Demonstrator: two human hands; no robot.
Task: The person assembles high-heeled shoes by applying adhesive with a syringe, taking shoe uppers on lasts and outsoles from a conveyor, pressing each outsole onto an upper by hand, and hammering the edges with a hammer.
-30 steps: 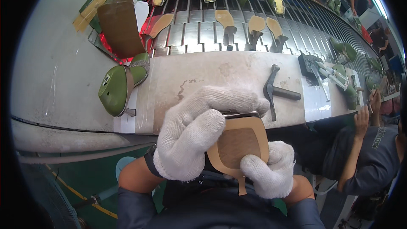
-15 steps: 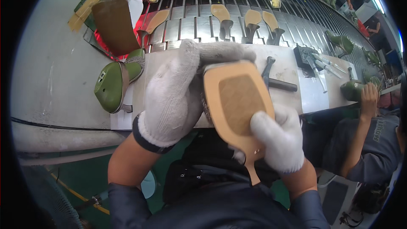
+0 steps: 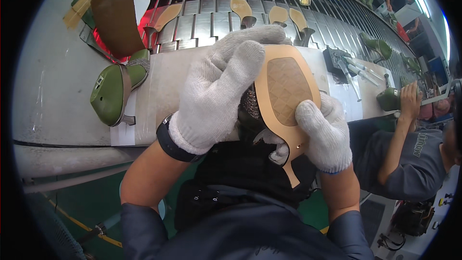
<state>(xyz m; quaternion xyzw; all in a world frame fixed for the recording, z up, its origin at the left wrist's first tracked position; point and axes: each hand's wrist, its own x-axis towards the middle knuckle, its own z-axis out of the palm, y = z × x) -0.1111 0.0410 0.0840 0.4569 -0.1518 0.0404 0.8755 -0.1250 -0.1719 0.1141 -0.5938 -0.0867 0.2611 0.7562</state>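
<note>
Your left hand [image 3: 219,91], in a white knit glove, wraps over the toe end of a high-heeled shoe [image 3: 284,101] that you hold sole-up in front of your chest, above the near edge of the workbench [image 3: 163,82]. Its fingers are curled together across the front of the shoe, with the thumb lying along the tan sole's left edge. Your right hand [image 3: 325,132], also gloved, grips the shoe from the right near the waist of the sole, fingers closed around it and the thumb pressing on the lower right of the quilted patch on the sole. The thin tan heel points down toward your body, just below that hand. A dark, glittery upper shows between your two gloves. On the bench to your left lies a green shoe last [image 3: 113,94] on its side, well apart from your hands. Beyond the bench, a slatted conveyor [image 3: 202,19] carries more tan soles with heels [image 3: 243,9]. To your right, a set of tools [image 3: 349,65] rests on the bench, and another person's hand [image 3: 409,98] holds a green shoe [image 3: 389,98] there.
</note>
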